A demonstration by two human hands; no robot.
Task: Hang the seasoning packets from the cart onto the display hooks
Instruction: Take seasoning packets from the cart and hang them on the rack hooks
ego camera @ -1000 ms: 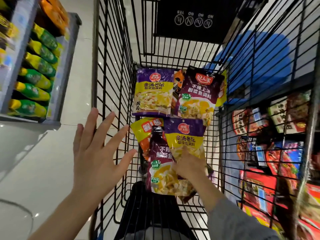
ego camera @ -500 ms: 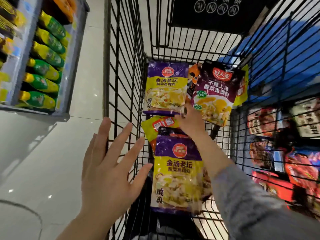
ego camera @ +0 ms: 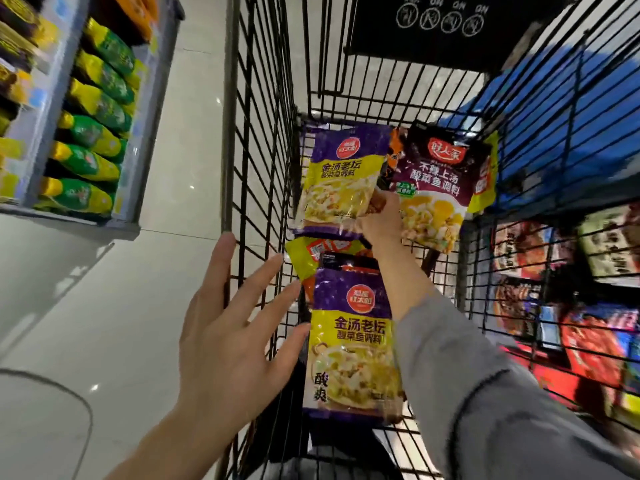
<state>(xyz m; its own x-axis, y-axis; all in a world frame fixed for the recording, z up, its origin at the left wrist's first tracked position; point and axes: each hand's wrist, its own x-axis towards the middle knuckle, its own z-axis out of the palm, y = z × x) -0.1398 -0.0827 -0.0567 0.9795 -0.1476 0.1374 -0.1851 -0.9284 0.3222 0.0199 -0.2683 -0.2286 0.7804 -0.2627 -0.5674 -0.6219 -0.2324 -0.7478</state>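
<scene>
Several seasoning packets lie in the black wire cart (ego camera: 258, 161). A purple-and-yellow packet (ego camera: 353, 344) lies nearest me, over a dark packet (ego camera: 346, 262) and a yellow one (ego camera: 298, 255). Farther in lie another purple-and-yellow packet (ego camera: 341, 174) and a maroon packet (ego camera: 436, 188). My right hand (ego camera: 381, 221) reaches down between those two far packets; its fingertips are hidden among them, so its grip cannot be made out. My left hand (ego camera: 235, 341) hovers with spread, straight fingers at the cart's left wall, holding nothing. No display hooks show.
A shelf (ego camera: 131, 140) of green-and-yellow packets stands at the left over a pale tiled floor (ego camera: 104, 306). Red packaged goods (ego camera: 588, 344) show through the cart's right wall. A black sign panel (ego camera: 450, 29) closes the cart's far end, with something blue (ego camera: 554, 140) beyond it.
My right hand left the near packets and reached deeper, to the gap between the two far packets. My left hand rose a little and came closer to the cart's wall.
</scene>
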